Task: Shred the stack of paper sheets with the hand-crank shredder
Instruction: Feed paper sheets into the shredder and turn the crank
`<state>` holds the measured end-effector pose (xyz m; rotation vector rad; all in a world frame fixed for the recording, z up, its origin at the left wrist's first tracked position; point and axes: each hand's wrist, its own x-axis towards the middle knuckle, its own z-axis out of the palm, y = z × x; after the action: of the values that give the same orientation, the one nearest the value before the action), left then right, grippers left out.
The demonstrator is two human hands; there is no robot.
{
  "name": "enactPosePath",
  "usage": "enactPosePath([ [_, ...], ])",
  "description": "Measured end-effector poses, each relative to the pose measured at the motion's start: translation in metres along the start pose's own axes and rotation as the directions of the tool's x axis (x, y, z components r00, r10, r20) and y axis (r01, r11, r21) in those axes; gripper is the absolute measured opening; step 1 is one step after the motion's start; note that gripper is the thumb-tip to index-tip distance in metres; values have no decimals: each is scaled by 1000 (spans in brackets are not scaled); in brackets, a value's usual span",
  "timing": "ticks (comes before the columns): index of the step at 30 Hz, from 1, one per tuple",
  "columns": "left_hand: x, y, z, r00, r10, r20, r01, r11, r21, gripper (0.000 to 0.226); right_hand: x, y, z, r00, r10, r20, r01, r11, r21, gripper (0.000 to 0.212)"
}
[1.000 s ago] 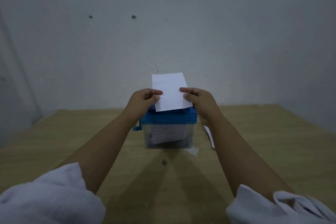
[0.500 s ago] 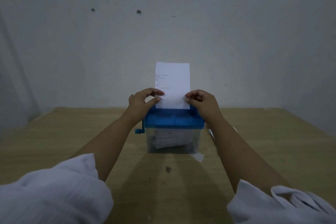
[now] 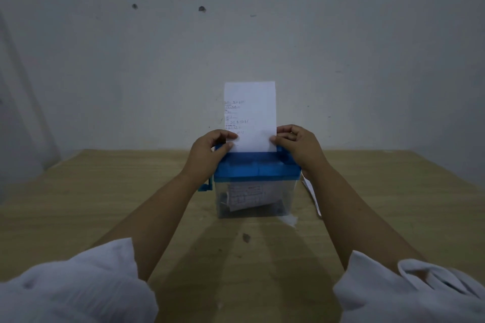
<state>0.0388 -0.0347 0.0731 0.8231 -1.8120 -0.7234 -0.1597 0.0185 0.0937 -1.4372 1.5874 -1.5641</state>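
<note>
Sheet point(image 3: 250, 115) stands upright in the shredder point(image 3: 256, 170) slot, pinched at both edges by left hand point(image 3: 210, 147) and right hand point(image 3: 299, 144), so uneven pushing could skew and jam it.

I've squared the tilted sheet point(image 3: 250, 115) upright over the shredder point(image 3: 256, 169); my left hand point(image 3: 210, 151) and right hand point(image 3: 299, 148) now pinch its edges lower down.

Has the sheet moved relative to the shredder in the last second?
Yes. Against the shredder lid, the sheet has turned from skewed to upright and square, lower edge at the lid's top. The left hand and right hand pinch its sides.
</note>
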Motion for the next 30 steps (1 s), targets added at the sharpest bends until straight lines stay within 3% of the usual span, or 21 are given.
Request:
enactPosePath([
  [5, -11, 1, 6, 975, 204, -87, -159, 915, 370, 14, 0, 0, -4, 1000, 19, -17, -20, 1000, -13, 19],
  [7, -21, 3, 7, 934, 356, -27, -290, 801, 523, 19, 1, -1, -4, 1000, 20, -6, -20, 999, -27, 19],
  [9, -27, 4, 10, 894, 431, 121, -401, 651, 645, 38, 1, -4, -1, 1000, 12, 5, -11, 999, -45, 20],
  [11, -31, 8, 11, 916, 313, 252, -394, 574, 718, 60, 1, -5, 1, 1000, 7, -1, -7, 999, -43, 20],
  [13, -31, 8, 13, 942, 180, 284, -335, 567, 753, 58, 0, -5, 2, 1000, 19, -17, -21, 996, -88, 22],
  [16, -29, 14, 12, 960, 123, 251, -270, 635, 724, 49, -2, -3, 3, 997, -25, -71, 10, 978, -208, 26],
  [19, -25, 19, 9, 977, 40, 207, -167, 747, 643, 48, -10, -6, 5, 970, -224, -99, 177, 920, -349, 33],
  [22, -19, 25, 6, 985, -87, 146, 13, 895, 446, 45, -24, -9, 16, 928, -352, 125, 368, 807, -461, 32],
  [24, -16, 28, 2, 975, -174, 135, 137, 959, 248, 45, -33, -8, 26, 908, -295, 298, 412, 759, -503, 42],
  [27, -15, 34, -4, 941, -296, 164, 301, 954, -4, 52, -39, -4, 36, 889, -220, 402, 443, 640, -628, 58],
  [30, -21, 39, -4, 896, -437, -80, 419, 891, -175, 57, -43, 1, 39, 886, -281, 368, 463, 561, -686, 64],
])
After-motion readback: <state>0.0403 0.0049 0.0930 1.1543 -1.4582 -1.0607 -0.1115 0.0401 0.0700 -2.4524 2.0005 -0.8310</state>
